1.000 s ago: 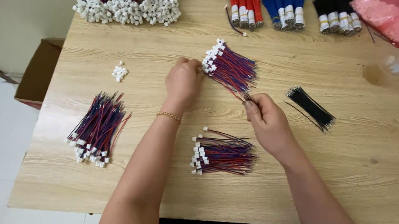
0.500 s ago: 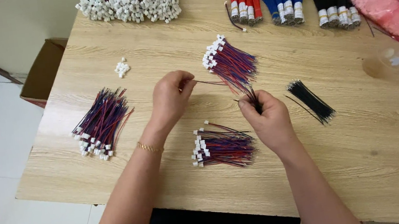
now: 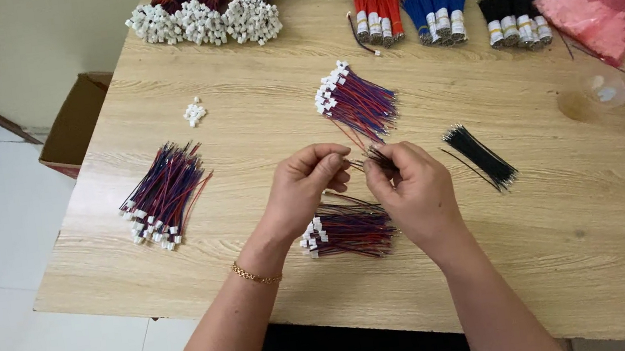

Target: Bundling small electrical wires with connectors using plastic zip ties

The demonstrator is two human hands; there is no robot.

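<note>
Both grips pinch wire bundle (image 3: 356, 105) ends; table (image 3: 258, 126) middle open.

An open brown cardboard box (image 3: 76, 122) stands on the floor just beside the tabletop's (image 3: 251, 79) left edge, its flaps spread and its inside in shadow. At the far right corner of the tabletop lie crumpled pink plastic bags (image 3: 612, 3), glossy and partly see-through, running out of the frame. White label bands wrap the red (image 3: 379, 23), blue (image 3: 437, 22) and black wire bundles (image 3: 518, 26) along the back edge.
</note>
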